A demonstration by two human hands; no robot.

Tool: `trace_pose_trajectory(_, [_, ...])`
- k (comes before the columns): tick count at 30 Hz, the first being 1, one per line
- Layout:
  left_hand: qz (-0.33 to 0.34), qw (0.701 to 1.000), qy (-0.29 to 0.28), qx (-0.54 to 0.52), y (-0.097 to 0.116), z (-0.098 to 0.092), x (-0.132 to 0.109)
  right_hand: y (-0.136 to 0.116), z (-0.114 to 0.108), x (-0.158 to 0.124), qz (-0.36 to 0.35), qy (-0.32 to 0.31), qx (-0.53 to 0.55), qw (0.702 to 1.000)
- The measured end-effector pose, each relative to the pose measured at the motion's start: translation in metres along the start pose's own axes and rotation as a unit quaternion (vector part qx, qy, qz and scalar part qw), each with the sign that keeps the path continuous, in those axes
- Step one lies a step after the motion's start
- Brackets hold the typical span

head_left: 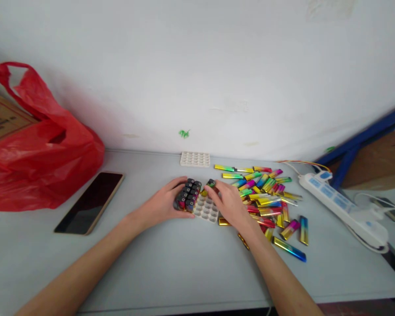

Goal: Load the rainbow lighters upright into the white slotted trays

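Observation:
A white tray with oval holes (206,210) lies on the grey table. Black-topped lighters (190,193) stand upright in its left part, side by side in rows. My left hand (169,199) is wrapped around the left side of these lighters, its thumb along the tray's near edge. Between the fingertips of my right hand (228,199) is a single lighter (211,182), held over the tray's far side. Whether its lower end is in a hole is hidden. Beside my right hand lies a loose pile of shiny multicoloured lighters (265,199), partly covered by my forearm.
A second white tray (195,159) lies against the wall. To the left are a phone (89,202) and a red plastic bag (46,153) by a cardboard box (6,115). A white power strip (344,210) with cables lies at the right, near a blue metal frame (352,151).

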State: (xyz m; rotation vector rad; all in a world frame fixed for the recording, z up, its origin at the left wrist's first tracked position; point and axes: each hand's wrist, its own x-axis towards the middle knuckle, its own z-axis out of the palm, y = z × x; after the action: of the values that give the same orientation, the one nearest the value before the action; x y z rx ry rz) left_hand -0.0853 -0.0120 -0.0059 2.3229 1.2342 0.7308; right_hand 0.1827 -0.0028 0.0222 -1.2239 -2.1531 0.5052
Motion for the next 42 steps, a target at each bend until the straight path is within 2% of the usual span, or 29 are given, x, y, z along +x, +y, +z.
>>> trace_pose_trajectory(7, [0.001,1.000,0.003,0.000,-0.001,0.001,-0.001,-0.001,0.003,0.004,-0.044,-0.044,-0.120,0.991])
trace_pose_trajectory(11, [-0.011,1.000,-0.007,0.013,0.001,-0.002,0.000,-0.006,-0.008,-0.001,-0.042,-0.055,-0.109,0.992])
trace_pose_trajectory(14, [-0.010,1.000,-0.006,0.023,0.001,-0.004,0.001,0.006,-0.026,-0.006,-0.033,-0.004,-0.073,0.997])
trace_pose_trajectory(17, [-0.011,1.000,-0.002,0.029,0.000,-0.004,0.002,0.033,-0.043,-0.007,0.003,0.064,-0.089,0.994])
trace_pose_trajectory(19, [-0.009,0.999,0.000,0.031,-0.001,-0.004,0.002,0.054,-0.049,-0.007,0.031,0.079,-0.119,0.989])
trace_pose_trajectory(23, [-0.008,0.999,0.003,0.035,-0.004,-0.004,0.002,0.077,-0.049,-0.006,0.076,0.041,-0.150,0.985])
trace_pose_trajectory(26, [-0.013,0.999,-0.002,0.038,-0.004,-0.004,0.002,0.078,-0.046,-0.003,0.094,0.006,-0.161,0.983])
trace_pose_trajectory(31, [-0.024,0.998,-0.011,0.052,-0.003,-0.004,0.003,0.076,-0.047,0.003,0.114,-0.016,-0.200,0.973])
trace_pose_trajectory(42, [-0.013,1.000,0.005,0.021,0.001,-0.005,0.004,0.079,-0.053,-0.002,0.038,-0.041,-0.131,0.990])
